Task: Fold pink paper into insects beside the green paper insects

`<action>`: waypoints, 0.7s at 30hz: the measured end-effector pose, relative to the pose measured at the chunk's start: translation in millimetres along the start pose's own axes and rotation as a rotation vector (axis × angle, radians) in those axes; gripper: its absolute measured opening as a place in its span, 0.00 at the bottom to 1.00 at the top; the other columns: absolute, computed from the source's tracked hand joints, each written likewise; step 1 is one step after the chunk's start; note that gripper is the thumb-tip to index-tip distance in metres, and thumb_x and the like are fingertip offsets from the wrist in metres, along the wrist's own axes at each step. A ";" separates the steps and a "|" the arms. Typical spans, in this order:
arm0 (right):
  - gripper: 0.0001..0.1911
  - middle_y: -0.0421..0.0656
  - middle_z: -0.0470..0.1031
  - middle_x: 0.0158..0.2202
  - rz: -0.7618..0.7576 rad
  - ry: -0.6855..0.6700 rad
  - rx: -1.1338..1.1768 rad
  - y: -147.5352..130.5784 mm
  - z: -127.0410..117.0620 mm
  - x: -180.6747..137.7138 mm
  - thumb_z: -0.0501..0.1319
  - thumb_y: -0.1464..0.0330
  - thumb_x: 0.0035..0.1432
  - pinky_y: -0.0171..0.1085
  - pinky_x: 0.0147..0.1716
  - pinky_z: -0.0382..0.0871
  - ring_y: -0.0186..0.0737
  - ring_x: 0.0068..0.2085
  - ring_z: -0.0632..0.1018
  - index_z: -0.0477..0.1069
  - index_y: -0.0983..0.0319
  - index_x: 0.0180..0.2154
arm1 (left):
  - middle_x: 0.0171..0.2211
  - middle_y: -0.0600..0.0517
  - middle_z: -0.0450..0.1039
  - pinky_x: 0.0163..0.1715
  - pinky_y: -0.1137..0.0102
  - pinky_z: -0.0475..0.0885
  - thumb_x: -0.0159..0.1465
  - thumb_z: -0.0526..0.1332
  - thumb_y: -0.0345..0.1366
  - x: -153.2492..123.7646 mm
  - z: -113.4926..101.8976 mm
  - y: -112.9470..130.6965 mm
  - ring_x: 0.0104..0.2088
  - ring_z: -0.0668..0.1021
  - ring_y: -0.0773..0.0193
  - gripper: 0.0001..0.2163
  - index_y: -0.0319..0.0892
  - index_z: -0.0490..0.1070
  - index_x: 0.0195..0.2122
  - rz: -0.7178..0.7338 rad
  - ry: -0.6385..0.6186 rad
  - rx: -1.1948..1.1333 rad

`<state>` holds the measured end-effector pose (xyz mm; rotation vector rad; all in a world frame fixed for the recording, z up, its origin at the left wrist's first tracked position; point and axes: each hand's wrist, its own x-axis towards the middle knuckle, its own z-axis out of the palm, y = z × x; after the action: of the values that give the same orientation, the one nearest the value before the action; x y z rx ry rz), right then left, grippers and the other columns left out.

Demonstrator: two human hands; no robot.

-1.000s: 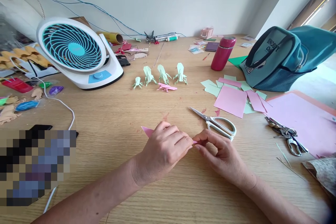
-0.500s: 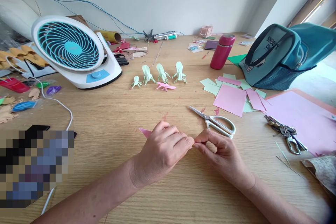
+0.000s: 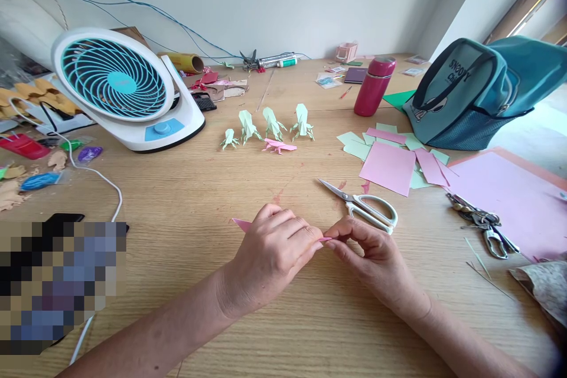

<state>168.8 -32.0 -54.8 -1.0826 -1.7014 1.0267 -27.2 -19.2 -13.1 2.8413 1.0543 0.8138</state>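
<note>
A folded piece of pink paper (image 3: 241,224) is between my hands, its pointed end sticking out on the left and a thin tip showing on the right. My left hand (image 3: 277,242) is closed over its middle and hides most of it. Thumb and forefinger of my right hand (image 3: 365,248) pinch the thin right tip. Just beyond my right hand lie scissors (image 3: 363,204) with white handles, blades pointing to the far left. Farther back, several pale green folded paper insects (image 3: 273,123) stand in a row, with a pink one (image 3: 279,146) in front of them.
Pink and green paper pieces (image 3: 388,168) lie at the right, near keys (image 3: 482,221) and a large pink sheet (image 3: 500,201). Behind stand a red flask (image 3: 375,87) and a teal bag (image 3: 469,94). A fan (image 3: 124,85) with a white cable (image 3: 104,180) occupies the left.
My fingers have shifted slightly apart, so more of the pink tip shows between the hands. The things on the table have stayed in place.
</note>
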 end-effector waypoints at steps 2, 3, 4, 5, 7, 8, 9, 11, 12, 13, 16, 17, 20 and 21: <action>0.06 0.39 0.74 0.28 0.013 -0.002 0.011 -0.7 0.0 -0.3 0.62 0.67 0.62 0.34 0.32 0.68 0.35 0.30 0.74 0.74 0.59 0.32 | 0.25 0.55 0.74 0.35 0.67 0.61 0.67 0.58 0.30 -0.3 0.2 0.6 0.28 0.73 0.66 0.07 0.40 0.73 0.32 -0.003 0.000 -0.002; 0.06 0.39 0.74 0.28 0.018 -0.003 0.014 -0.9 -0.1 -0.5 0.62 0.67 0.62 0.34 0.31 0.68 0.35 0.30 0.73 0.74 0.59 0.32 | 0.25 0.55 0.74 0.35 0.67 0.61 0.67 0.58 0.30 -0.5 0.4 0.7 0.28 0.73 0.66 0.07 0.41 0.73 0.32 -0.003 0.001 -0.004; 0.06 0.39 0.73 0.28 0.022 -0.005 0.019 -0.9 0.0 -0.8 0.62 0.67 0.62 0.34 0.31 0.68 0.35 0.30 0.73 0.74 0.59 0.32 | 0.25 0.55 0.74 0.35 0.67 0.61 0.67 0.58 0.30 -0.7 0.5 0.8 0.28 0.73 0.66 0.07 0.41 0.73 0.32 -0.002 0.002 -0.006; 0.06 0.38 0.73 0.28 0.023 -0.006 0.027 -0.8 0.1 -1.1 0.62 0.67 0.62 0.33 0.31 0.68 0.34 0.30 0.73 0.74 0.59 0.32 | 0.25 0.55 0.74 0.35 0.67 0.61 0.67 0.58 0.30 -0.8 0.6 0.8 0.28 0.73 0.66 0.07 0.41 0.73 0.32 0.001 0.004 -0.008; 0.06 0.37 0.73 0.28 0.019 0.001 0.055 0.1 0.6 -1.6 0.62 0.68 0.62 0.33 0.32 0.67 0.33 0.30 0.72 0.74 0.59 0.32 | 0.25 0.55 0.74 0.35 0.67 0.61 0.67 0.58 0.29 -1.0 0.8 0.6 0.28 0.73 0.66 0.07 0.41 0.73 0.32 0.005 0.012 -0.011; 0.05 0.37 0.72 0.28 0.014 0.006 0.071 0.8 0.9 -1.7 0.62 0.68 0.62 0.33 0.32 0.67 0.33 0.30 0.72 0.74 0.59 0.32 | 0.25 0.54 0.75 0.35 0.67 0.61 0.67 0.58 0.29 -1.1 0.8 0.6 0.28 0.73 0.66 0.06 0.41 0.73 0.32 0.007 0.016 -0.012; 0.05 0.37 0.72 0.28 0.006 0.010 0.085 1.4 1.2 -1.9 0.62 0.69 0.62 0.33 0.32 0.67 0.33 0.30 0.72 0.74 0.59 0.32 | 0.25 0.54 0.75 0.34 0.67 0.61 0.67 0.59 0.30 -1.1 0.8 0.5 0.28 0.73 0.66 0.06 0.41 0.73 0.33 0.010 0.018 -0.013; 0.05 0.37 0.72 0.28 -0.007 0.017 0.102 2.4 1.8 -2.1 0.62 0.69 0.62 0.33 0.32 0.66 0.33 0.31 0.72 0.74 0.59 0.32 | 0.26 0.54 0.75 0.35 0.67 0.61 0.67 0.59 0.30 -1.1 0.7 0.3 0.28 0.73 0.66 0.06 0.41 0.73 0.33 0.012 0.020 -0.015; 0.05 0.37 0.72 0.28 -0.010 0.016 0.106 2.7 2.1 -2.1 0.62 0.70 0.62 0.33 0.32 0.66 0.33 0.31 0.72 0.74 0.59 0.32 | 0.26 0.55 0.75 0.35 0.67 0.61 0.67 0.59 0.30 -1.1 0.7 0.1 0.28 0.73 0.66 0.06 0.41 0.73 0.33 0.015 0.019 -0.016; 0.05 0.37 0.72 0.28 -0.010 0.014 0.108 2.9 2.3 -2.1 0.62 0.70 0.62 0.33 0.32 0.66 0.33 0.31 0.72 0.74 0.59 0.32 | 0.26 0.55 0.75 0.35 0.67 0.61 0.67 0.59 0.30 -1.1 0.6 -0.1 0.28 0.73 0.66 0.06 0.41 0.73 0.33 0.018 0.017 -0.018; 0.05 0.37 0.71 0.28 0.002 0.008 0.119 3.4 2.3 -1.8 0.62 0.70 0.62 0.34 0.32 0.65 0.34 0.30 0.71 0.73 0.59 0.31 | 0.26 0.55 0.75 0.35 0.67 0.62 0.67 0.59 0.31 -1.0 -0.2 -1.2 0.28 0.74 0.67 0.05 0.41 0.72 0.34 0.033 0.005 -0.024; 0.05 0.38 0.71 0.28 0.006 0.007 0.126 3.7 2.0 -1.5 0.62 0.70 0.62 0.34 0.32 0.65 0.34 0.31 0.71 0.73 0.59 0.32 | 0.26 0.56 0.75 0.35 0.67 0.62 0.67 0.59 0.31 -0.8 -0.7 -1.6 0.28 0.74 0.67 0.04 0.41 0.71 0.34 0.036 0.001 -0.028; 0.05 0.38 0.71 0.28 0.023 0.014 0.148 4.7 0.5 -0.7 0.62 0.68 0.63 0.35 0.32 0.64 0.35 0.30 0.70 0.72 0.60 0.32 | 0.26 0.56 0.74 0.35 0.67 0.62 0.66 0.61 0.31 -0.2 -2.8 -2.7 0.28 0.73 0.67 0.04 0.41 0.70 0.33 0.028 -0.003 -0.041; 0.05 0.38 0.70 0.28 0.030 0.015 0.153 4.9 -0.2 -0.5 0.62 0.68 0.63 0.35 0.31 0.64 0.35 0.30 0.69 0.72 0.60 0.32 | 0.27 0.56 0.74 0.35 0.67 0.62 0.65 0.61 0.31 0.1 -3.6 -3.0 0.29 0.74 0.66 0.05 0.41 0.69 0.32 0.018 -0.006 -0.048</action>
<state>170.3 -31.1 -59.3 -1.0172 -1.5715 1.1449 -30.7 -17.5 -10.5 2.8157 0.9951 0.8197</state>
